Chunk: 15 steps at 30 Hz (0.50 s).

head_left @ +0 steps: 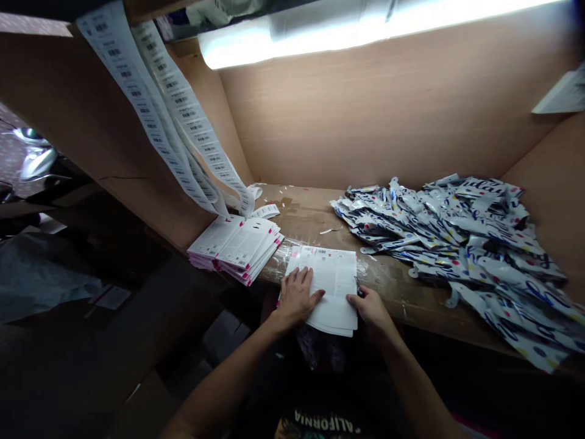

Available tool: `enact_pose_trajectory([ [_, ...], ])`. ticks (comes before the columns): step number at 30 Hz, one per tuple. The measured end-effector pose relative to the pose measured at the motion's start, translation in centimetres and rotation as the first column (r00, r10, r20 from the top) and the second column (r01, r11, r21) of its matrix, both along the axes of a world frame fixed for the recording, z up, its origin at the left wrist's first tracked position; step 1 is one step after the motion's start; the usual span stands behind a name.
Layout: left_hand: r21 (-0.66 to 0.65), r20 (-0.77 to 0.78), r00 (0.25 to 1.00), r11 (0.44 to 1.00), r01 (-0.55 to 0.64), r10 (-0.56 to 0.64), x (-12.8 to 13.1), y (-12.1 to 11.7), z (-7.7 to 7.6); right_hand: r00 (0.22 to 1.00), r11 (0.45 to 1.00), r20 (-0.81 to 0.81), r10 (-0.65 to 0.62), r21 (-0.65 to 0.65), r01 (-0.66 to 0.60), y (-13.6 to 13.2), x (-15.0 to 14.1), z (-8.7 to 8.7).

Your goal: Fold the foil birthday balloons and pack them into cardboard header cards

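Note:
A small stack of white printed cards (pixel 334 283) with pink edge marks lies in front of me, its near end reaching past the table's front edge. Across the left side of the stack my left hand (pixel 298 297) lies flat, fingers spread. My right hand (pixel 372 311) grips the right edge with the thumb on top; its other fingers are mostly hidden. A small dark object (pixel 360 289) shows beside that hand, too unclear to name. Left of the stack, two piles of similar cards (pixel 249 244) sit side by side.
Long strips of barcode labels (pixel 192 122) hang at the left, down to the card piles. Shiny white packets (pixel 439 219) with dots and blue lettering are heaped at the right. Wooden panels (pixel 365 110) enclose the table under a tube light (pixel 320 33). Paper scraps lie behind the cards.

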State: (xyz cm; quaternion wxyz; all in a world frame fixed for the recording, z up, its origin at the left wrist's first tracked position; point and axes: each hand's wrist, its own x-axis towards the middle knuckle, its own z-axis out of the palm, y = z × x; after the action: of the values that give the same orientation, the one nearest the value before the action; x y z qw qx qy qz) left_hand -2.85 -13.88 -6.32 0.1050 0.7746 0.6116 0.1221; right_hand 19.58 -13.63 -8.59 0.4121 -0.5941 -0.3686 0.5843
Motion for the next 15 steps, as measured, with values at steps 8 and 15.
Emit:
enact_pose_trajectory([
  [8, -0.057, 0.138, 0.990, 0.998, -0.019, 0.027, -1.5, 1.3, 0.7, 0.999, 1.000, -0.033, -0.012, 0.018, 0.013, 0.7, -0.8, 0.2],
  [15, 0.022, -0.067, 0.996, 0.998, 0.061, -0.059, -1.2, 0.2, -0.6, 0.992, 0.993, 0.047, -0.117, 0.035, 0.116, -0.3, 1.4, -0.5],
])
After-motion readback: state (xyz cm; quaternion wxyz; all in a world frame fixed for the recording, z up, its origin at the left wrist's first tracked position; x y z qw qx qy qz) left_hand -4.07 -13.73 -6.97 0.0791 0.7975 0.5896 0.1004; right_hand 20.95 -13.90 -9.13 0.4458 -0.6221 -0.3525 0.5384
